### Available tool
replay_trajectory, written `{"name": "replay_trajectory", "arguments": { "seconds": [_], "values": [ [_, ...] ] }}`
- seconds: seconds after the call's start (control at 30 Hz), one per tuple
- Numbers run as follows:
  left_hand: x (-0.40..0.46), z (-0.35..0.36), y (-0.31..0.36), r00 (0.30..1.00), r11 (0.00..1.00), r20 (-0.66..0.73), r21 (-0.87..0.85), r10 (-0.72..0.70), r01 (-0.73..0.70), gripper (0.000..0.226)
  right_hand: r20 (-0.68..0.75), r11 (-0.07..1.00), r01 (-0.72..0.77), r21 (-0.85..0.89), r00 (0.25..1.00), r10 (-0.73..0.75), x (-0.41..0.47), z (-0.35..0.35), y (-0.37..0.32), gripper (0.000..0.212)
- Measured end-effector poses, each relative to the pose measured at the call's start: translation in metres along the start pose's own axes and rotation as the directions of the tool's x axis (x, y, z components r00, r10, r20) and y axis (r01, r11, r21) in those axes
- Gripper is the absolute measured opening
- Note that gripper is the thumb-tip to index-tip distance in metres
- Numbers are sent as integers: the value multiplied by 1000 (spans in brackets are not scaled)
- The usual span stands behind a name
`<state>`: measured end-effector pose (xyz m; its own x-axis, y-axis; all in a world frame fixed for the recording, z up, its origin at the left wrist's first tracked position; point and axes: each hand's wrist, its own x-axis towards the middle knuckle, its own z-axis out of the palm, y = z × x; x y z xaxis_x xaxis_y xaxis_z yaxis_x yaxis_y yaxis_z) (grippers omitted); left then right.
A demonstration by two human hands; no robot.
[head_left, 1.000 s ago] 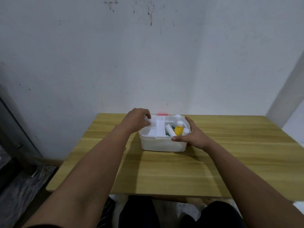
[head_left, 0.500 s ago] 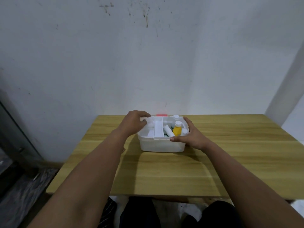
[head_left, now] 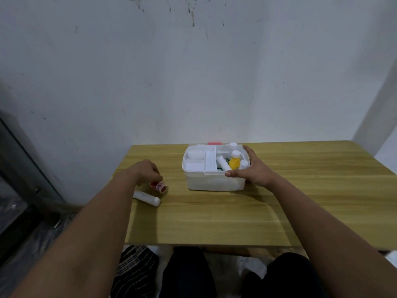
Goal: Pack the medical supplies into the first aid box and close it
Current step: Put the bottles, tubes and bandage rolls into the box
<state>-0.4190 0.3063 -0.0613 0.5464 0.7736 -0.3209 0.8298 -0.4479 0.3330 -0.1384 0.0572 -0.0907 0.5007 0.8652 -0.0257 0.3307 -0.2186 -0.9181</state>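
The white first aid box (head_left: pixel 214 182) stands open on the wooden table (head_left: pixel 300 201). Its inner tray holds a yellow bottle (head_left: pixel 234 162), white bottles, a white roll and flat white packs. My right hand (head_left: pixel 252 169) grips the box's right wall, thumb along the front rim. Left of the box, my left hand (head_left: pixel 144 171) has its fingertips bunched on a small red tape roll (head_left: pixel 161 187) that rests on the table, with a second red roll (head_left: pixel 153 184) touching it. A white tube (head_left: pixel 147 198) lies just in front of them.
A red part of the lid (head_left: pixel 214 143) shows behind the box against the wall. The table's left edge runs close to my left hand, with a dark frame (head_left: pixel 23 151) and floor beyond. My knees are under the front edge.
My left hand has left the box's left rim and moved down-left to the red rolls on the table. My right hand stays on the box. The view has shifted left.
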Motion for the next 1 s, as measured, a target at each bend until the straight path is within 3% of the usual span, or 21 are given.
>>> {"name": "replay_trajectory", "arguments": {
  "seconds": [0.27, 0.43, 0.53, 0.77, 0.87, 1.0],
  "values": [
    [-4, 7, 2, 999, 999, 42, -36, 3, -1, 64, 0, 1000, -10, -3, 1000, 10, 2, -1, 2, 143],
    [-5, 11, -2, 985, 992, -125, 15, 122, -121, 67, 3, 1000, -8, -18, 1000, 8, 2, -1, 2, 152],
    [-12, 8, 6, 971, 980, -145, 73, 192, -183, 62, 2, 1000, -7, -19, 1000, 7, 2, -2, 0, 148],
    [-20, 9, 27, 976, 926, 89, 308, 201, -219, 36, -5, 999, -31, -27, 999, 31, 2, 0, 2, 149],
    [-17, 14, 30, 972, 929, 77, 286, 221, -234, 20, -3, 999, -32, -24, 999, 32, 2, 0, 2, 150],
    [-11, 18, 31, 964, 936, 21, 235, 264, -261, 22, -4, 1000, -30, -5, 1000, 30, 3, 0, 3, 153]
  ]
}}
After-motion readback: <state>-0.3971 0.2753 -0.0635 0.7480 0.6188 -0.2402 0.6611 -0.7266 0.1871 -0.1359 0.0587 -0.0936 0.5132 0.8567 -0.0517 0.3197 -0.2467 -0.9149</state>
